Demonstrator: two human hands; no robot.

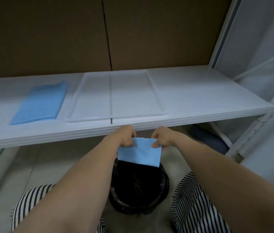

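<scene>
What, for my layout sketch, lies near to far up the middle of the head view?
Near to far: bin → sheet, pinched by left hand and right hand → shelf edge → tray → cardboard.

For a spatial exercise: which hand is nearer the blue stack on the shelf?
Left. The left hand, pinching the sheet, sits below-right of the stack; the right hand pinches it farther right.
</scene>
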